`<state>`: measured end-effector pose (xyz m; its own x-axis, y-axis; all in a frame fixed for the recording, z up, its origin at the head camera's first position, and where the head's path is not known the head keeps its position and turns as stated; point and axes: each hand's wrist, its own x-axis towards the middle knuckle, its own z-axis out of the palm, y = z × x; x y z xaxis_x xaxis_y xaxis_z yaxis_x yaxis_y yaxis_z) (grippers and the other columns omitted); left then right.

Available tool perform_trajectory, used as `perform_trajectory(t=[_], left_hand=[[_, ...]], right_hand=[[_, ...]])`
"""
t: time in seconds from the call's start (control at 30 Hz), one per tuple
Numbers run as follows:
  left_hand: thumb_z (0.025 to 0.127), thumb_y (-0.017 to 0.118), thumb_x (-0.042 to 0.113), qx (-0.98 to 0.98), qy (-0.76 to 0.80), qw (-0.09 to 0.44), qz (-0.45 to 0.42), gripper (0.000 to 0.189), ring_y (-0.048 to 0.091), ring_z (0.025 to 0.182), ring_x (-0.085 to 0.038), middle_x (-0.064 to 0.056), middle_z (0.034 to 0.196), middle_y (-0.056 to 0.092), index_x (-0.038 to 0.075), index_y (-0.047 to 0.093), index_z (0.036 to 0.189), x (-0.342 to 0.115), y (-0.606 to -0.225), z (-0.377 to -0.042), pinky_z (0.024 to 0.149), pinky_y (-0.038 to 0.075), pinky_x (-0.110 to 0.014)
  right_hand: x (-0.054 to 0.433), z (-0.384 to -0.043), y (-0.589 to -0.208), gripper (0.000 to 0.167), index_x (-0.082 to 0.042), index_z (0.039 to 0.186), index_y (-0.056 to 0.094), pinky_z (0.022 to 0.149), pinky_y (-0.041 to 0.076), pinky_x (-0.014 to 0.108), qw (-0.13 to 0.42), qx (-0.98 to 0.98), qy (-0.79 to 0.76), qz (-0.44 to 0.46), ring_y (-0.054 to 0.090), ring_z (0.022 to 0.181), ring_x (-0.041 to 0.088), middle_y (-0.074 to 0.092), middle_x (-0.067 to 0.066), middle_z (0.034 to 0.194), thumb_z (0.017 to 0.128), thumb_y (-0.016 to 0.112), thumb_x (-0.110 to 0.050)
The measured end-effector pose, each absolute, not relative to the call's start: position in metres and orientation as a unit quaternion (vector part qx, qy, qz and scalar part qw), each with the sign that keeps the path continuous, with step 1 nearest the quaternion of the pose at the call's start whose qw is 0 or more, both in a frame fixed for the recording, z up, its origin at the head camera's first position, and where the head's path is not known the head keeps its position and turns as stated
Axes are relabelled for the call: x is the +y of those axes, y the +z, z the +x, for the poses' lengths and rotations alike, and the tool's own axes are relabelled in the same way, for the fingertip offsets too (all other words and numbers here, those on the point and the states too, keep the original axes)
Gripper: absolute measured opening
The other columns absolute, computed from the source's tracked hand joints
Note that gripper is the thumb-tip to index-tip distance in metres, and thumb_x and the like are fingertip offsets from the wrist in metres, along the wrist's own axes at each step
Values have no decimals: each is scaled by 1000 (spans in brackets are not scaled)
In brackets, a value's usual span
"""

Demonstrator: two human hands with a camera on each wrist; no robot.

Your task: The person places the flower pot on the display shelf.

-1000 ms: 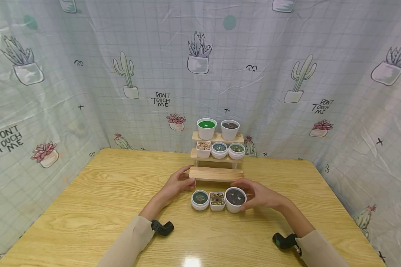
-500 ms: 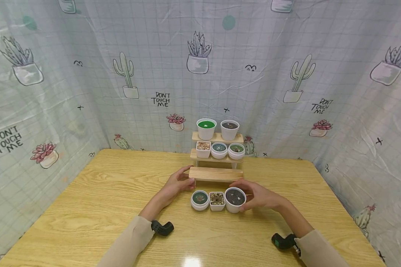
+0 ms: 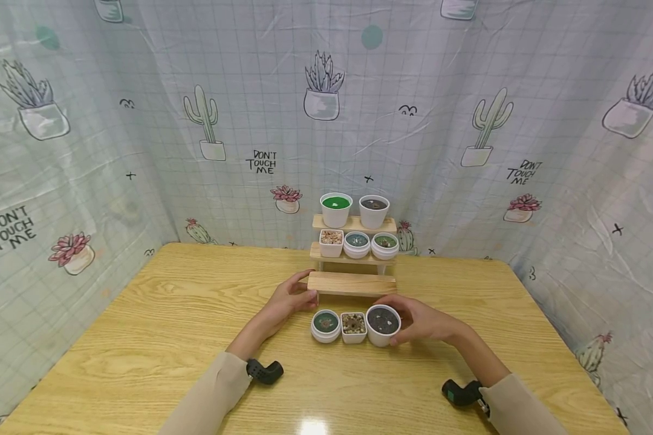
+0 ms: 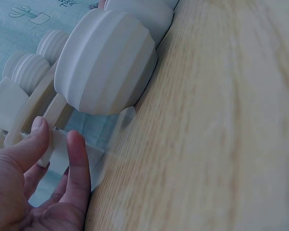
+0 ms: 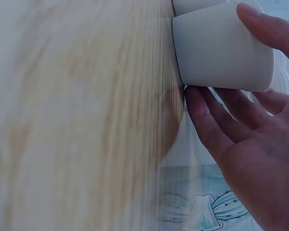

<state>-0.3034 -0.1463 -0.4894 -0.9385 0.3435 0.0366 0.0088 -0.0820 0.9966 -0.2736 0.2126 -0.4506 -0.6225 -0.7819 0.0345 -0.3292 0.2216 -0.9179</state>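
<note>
My left hand (image 3: 291, 302) holds the left end of the lowest board (image 3: 354, 283) of a three-step wooden display stand, its thumb (image 4: 38, 137) against the board end. At the right, my right hand (image 3: 427, 320) curls round a round white flowerpot (image 3: 383, 339) with dark soil, thumb near the rim and fingers at its side in the right wrist view. That pot stands on the table in a row with a square pot (image 3: 354, 336) of pebbles and a low ribbed pot (image 3: 326, 336) with a green top. The ribbed pot looms large in the left wrist view.
On the stand's middle step sit a square pot (image 3: 331, 246) and two low ribbed pots. The top step bears a green-topped pot (image 3: 336, 216) and a dark-topped pot (image 3: 374, 217). A cactus-print curtain (image 3: 370, 90) hangs behind the wooden table (image 3: 196, 314).
</note>
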Motion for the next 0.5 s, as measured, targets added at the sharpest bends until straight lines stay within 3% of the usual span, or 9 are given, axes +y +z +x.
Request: perform_trajectory(t=[0.5], left_hand=[[101, 66, 8, 669, 722, 116, 133, 72, 70, 97, -18, -15, 121, 57, 14, 31, 163, -147, -489, -303, 90, 63, -29]], right_hand=[[214, -273, -448, 70, -5, 144, 50, 102, 53, 24, 211, 771, -490, -349, 59, 126, 22, 58, 21, 141, 84, 85, -11]])
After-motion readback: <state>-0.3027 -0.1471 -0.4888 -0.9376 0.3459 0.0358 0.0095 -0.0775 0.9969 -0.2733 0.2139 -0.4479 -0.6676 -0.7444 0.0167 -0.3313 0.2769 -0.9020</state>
